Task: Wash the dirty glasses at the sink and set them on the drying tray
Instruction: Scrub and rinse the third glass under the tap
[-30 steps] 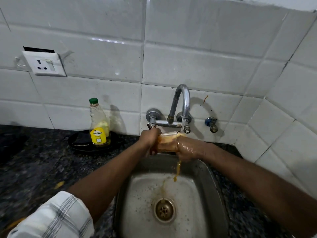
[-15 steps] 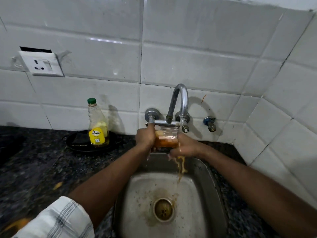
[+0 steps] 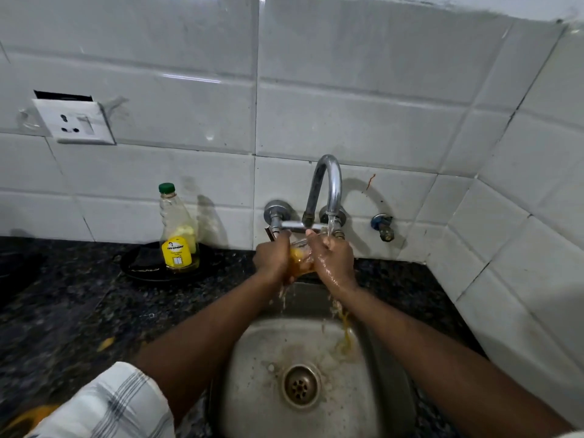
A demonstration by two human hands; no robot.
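A clear glass (image 3: 300, 259) stained orange is held above the steel sink (image 3: 388, 403), just under the curved tap (image 3: 328, 184). My left hand (image 3: 271, 259) grips the glass from the left. My wet right hand (image 3: 333, 259) wraps its right side, fingers up by the rim, where the running water lands. Most of the glass is hidden between the two hands. Orange water drips from both hands and streaks the right side of the basin near the drain (image 3: 300, 385).
A dish-soap bottle (image 3: 178, 235) with a green cap stands on a black plate (image 3: 136, 273) on the dark granite counter (image 3: 63, 311), left of the tap. A wall socket (image 3: 74, 121) sits on the tiles. A small valve (image 3: 383, 226) is right of the tap.
The glass has tipped from lying sideways to more upright under the tap. My right hand moved from below the glass up along its side. The orange runoff has thinned.
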